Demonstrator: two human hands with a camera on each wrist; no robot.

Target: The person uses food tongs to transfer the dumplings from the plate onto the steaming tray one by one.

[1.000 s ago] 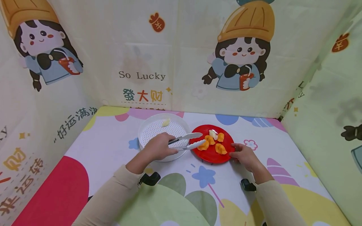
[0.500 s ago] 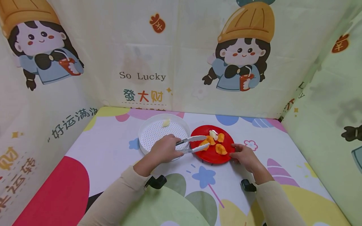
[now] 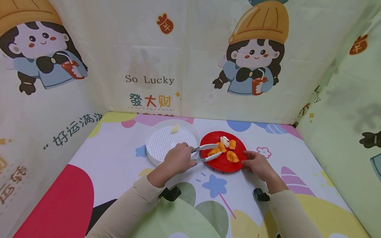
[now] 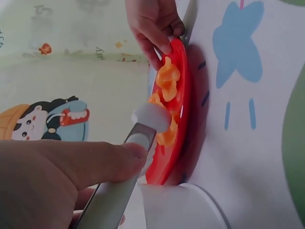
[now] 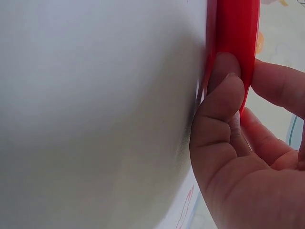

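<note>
My left hand point(image 3: 178, 158) grips a pair of metal tongs point(image 3: 208, 146) with white tips. The tips are spread apart over the left part of a red plate point(image 3: 220, 166), on either side of an orange dumpling point(image 3: 213, 151); contact with it cannot be made out. Several orange dumplings, among them one at the front point(image 3: 232, 157), and a white dumpling point(image 3: 224, 142) lie on the plate. At the plate's right side, my right hand point(image 3: 258, 164) pinches the rim, and the right wrist view shows fingers on both faces of the red rim point(image 5: 238, 28).
Left of the plate stands a round white steamer tray point(image 3: 157, 140) with a perforated bottom, holding a pale dumpling point(image 3: 174, 129). Printed cloth point(image 3: 196, 59) walls rise behind and at both sides of the patterned table point(image 3: 119, 145).
My left hand has moved right with the tongs, and their tips have come further over the plate around an orange dumpling. The right hand and plate have stayed in place.
</note>
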